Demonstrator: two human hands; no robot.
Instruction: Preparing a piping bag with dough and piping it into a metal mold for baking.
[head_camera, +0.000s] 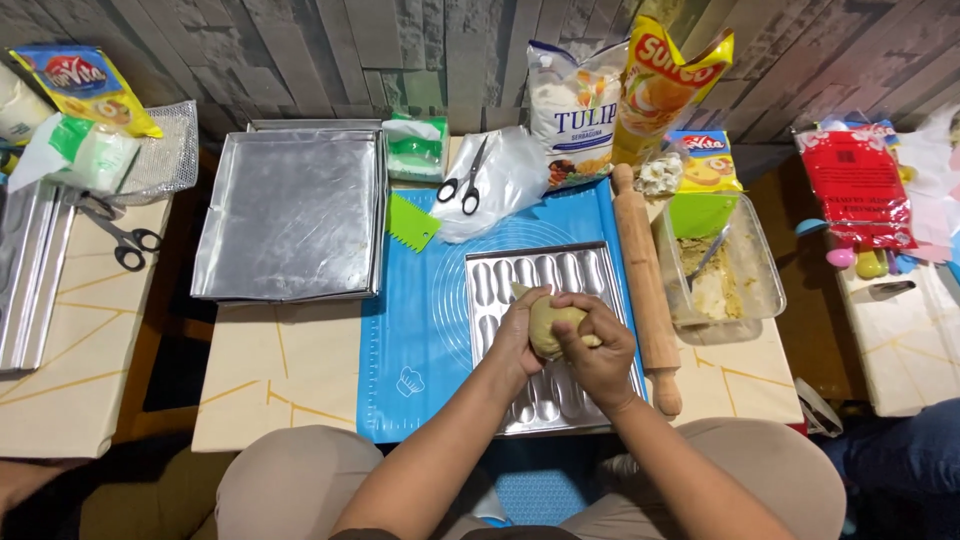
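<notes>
We had both hands, left (520, 335) and right (597, 345), cupped round a dough lump (550, 322) right over the ridged metal mould (545, 275), rolling pin (645, 285) parked just right of it.

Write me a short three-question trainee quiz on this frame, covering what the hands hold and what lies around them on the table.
1. True or false: both hands are closed around the lump of dough.
2. What lies directly under the left hand and right hand? A) flat baking tray B) ridged metal mould C) clear plastic tub
3. Which long wooden tool lies just right of the mould, on the blue mat?

Key
1. True: the hands cup it from both sides.
2. B: the ridged metal mould; the flat baking tray sits apart to the left and the clear plastic tub to the right.
3. The rolling pin.
</notes>
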